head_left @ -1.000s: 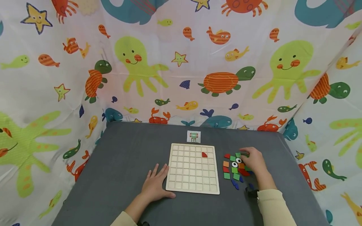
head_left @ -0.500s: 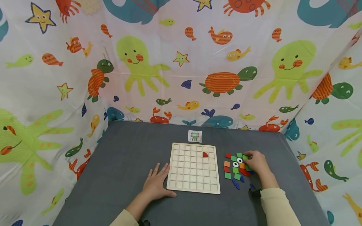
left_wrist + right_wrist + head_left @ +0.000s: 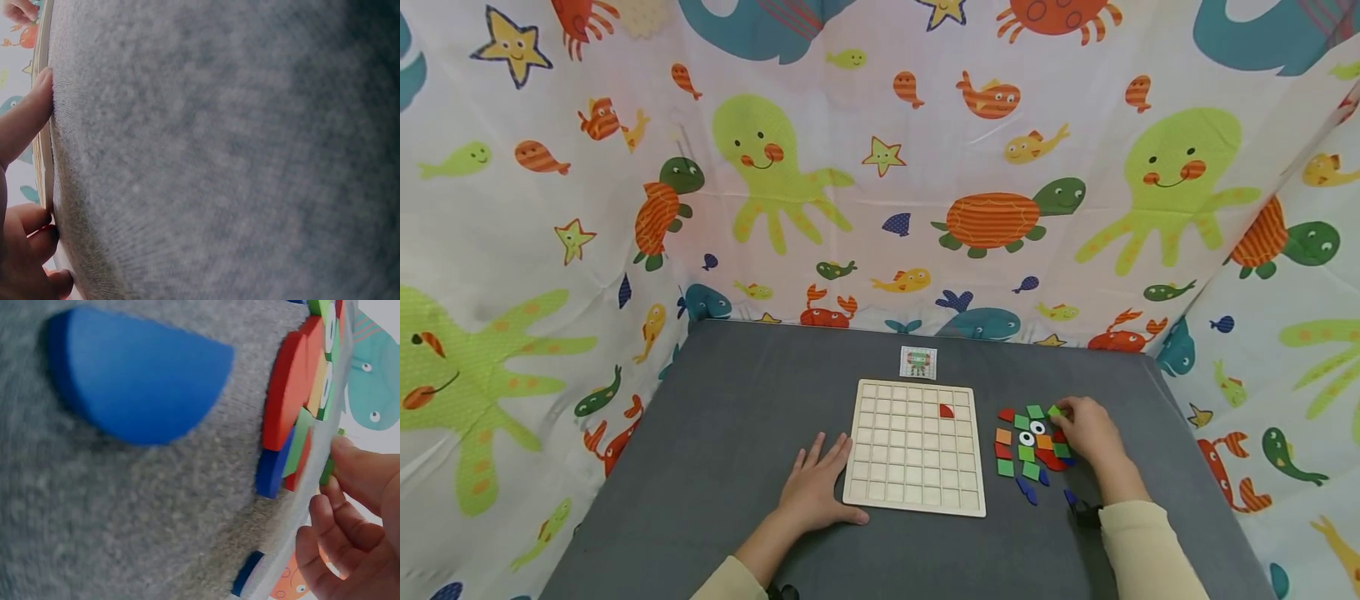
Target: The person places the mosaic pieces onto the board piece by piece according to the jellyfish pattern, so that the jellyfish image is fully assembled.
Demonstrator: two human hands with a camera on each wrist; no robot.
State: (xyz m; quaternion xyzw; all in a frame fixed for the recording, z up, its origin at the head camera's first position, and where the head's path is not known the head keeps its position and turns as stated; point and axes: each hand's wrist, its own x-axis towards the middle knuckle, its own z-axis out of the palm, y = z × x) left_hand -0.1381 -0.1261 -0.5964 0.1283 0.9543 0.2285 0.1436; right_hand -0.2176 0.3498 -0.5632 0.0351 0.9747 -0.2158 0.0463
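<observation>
My left hand (image 3: pixel 812 487) lies with fingers spread at the left edge of a square wooden grid board (image 3: pixel 913 467). In the left wrist view its thumb (image 3: pixel 28 119) touches the board's side. A red quarter-circle tile (image 3: pixel 947 411) sits in a cell near the board's upper right. Right of the board, my right hand (image 3: pixel 1090 427) pinches a green square tile (image 3: pixel 1055 411) between thumb and fingers, at the far right of a cluster of loose tiles. The right wrist view shows this green tile (image 3: pixel 327 471) partly hidden by the fingers.
Loose pieces include an orange square (image 3: pixel 1003 436), a white eye tile (image 3: pixel 1026 437), a red rounded piece (image 3: pixel 1054 461) and a blue piece (image 3: pixel 1027 492). A blue rounded piece (image 3: pixel 144 375) lies near the right wrist. A small picture card (image 3: pixel 918 362) lies behind the board.
My right hand has reached into the tiles, taken a green square and drawn it slightly to the right. The left hand stays at the board's edge.
</observation>
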